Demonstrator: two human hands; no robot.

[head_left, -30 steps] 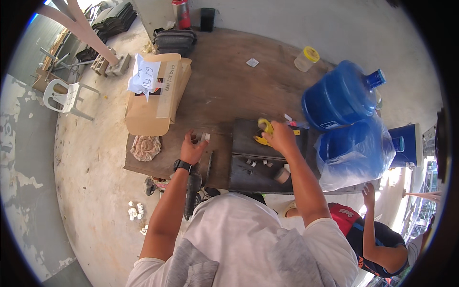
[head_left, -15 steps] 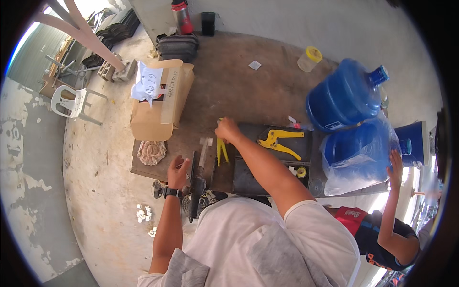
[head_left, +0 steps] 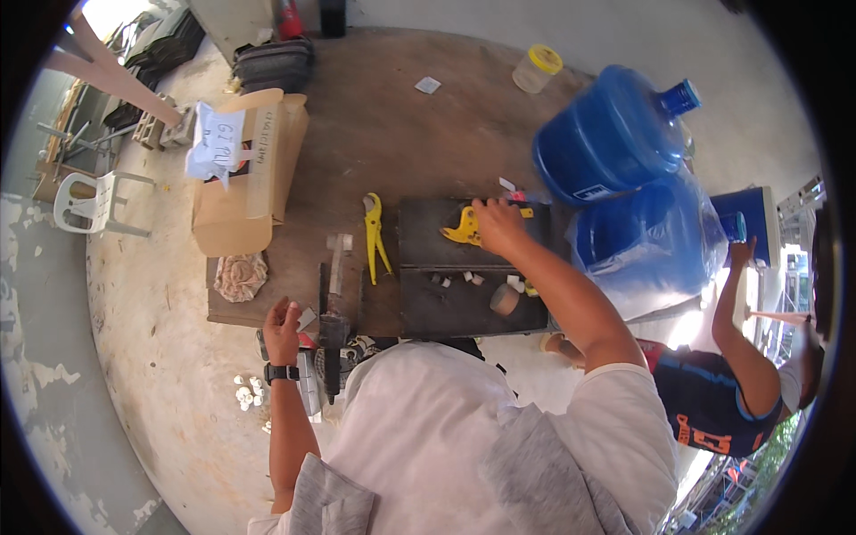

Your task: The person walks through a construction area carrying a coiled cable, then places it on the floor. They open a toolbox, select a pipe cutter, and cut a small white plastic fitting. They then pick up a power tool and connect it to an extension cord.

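Observation:
My right hand [head_left: 502,223] is closed around a yellow pipe cutter [head_left: 462,230], whose jaw end and handle tip show on either side of the fingers. It is over the upper part of a dark tray-like box [head_left: 423,245]. A second, slimmer yellow cutter [head_left: 375,239] lies alone on the tabletop, left of that box. My left hand [head_left: 283,326], with a dark watch on the wrist, hovers at the table's near edge beside a dark metal vise [head_left: 333,343]. Its fingers are loosely bent, and I see nothing held in them.
A cardboard box [head_left: 254,187] and a bundled cloth [head_left: 240,276] sit at the left. Large blue water jugs [head_left: 615,134] stand at the right, near a co-worker [head_left: 713,401]. A tape roll [head_left: 505,300] and small white pieces lie in the box's lower part. A yellow-lidded jar [head_left: 538,69] stands farther back.
My right hand has let go of the slim yellow cutter and moved right onto the other cutter. My left-hand fingers are more bent. The view has shifted; the co-worker's hand has moved lower.

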